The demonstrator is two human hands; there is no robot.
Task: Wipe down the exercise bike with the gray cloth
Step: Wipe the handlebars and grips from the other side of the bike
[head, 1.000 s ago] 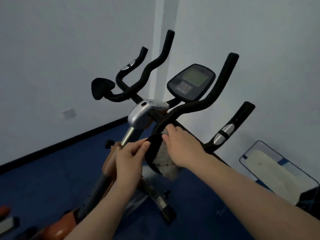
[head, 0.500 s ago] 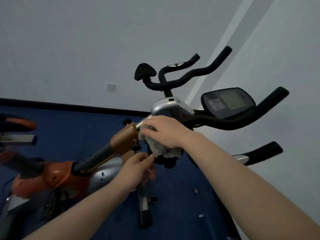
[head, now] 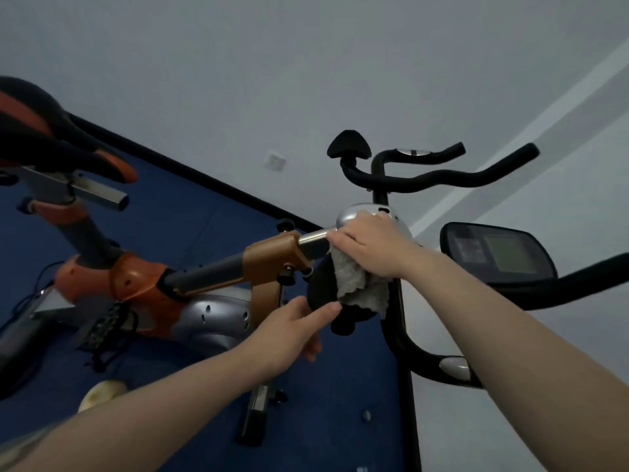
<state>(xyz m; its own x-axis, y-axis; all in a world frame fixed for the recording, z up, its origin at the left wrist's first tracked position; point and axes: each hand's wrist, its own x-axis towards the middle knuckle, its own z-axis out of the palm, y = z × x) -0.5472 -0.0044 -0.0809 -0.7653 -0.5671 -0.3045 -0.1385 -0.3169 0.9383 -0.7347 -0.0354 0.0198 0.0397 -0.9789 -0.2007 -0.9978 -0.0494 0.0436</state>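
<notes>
I see blue floor (head: 190,212), black baseboard (head: 218,189), white wall socket (head: 275,161), pale rounded object (head: 102,394) at floor's lower-left.

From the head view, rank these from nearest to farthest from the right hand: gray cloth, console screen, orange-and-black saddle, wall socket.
From the right hand:
1. gray cloth, under the palm, hanging just below.
2. wall socket, on the wall, up-left.
3. console screen, off to the right; too close to the socket to call firmly.
4. orange-and-black saddle, far left.
</notes>
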